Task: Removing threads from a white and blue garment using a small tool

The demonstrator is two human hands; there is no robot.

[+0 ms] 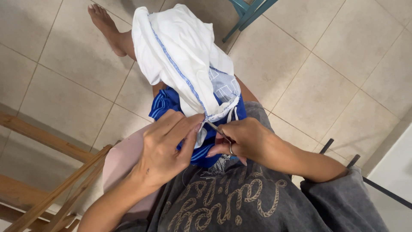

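Snipping white garment (180, 56) with scissors (221, 133)

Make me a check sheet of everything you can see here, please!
Surface: beige tiled floor; work rests on the person's lap.
Job's things: white and blue garment draped over the knee; small scissors at its blue-stitched edge.
Clutter: nothing seen.
Grippers: left hand pinches the cloth edge; right hand holds the scissors, fingers curled.
Cables: nothing seen.
Surroundings: wooden frame at left, teal chair legs at top, bare foot.
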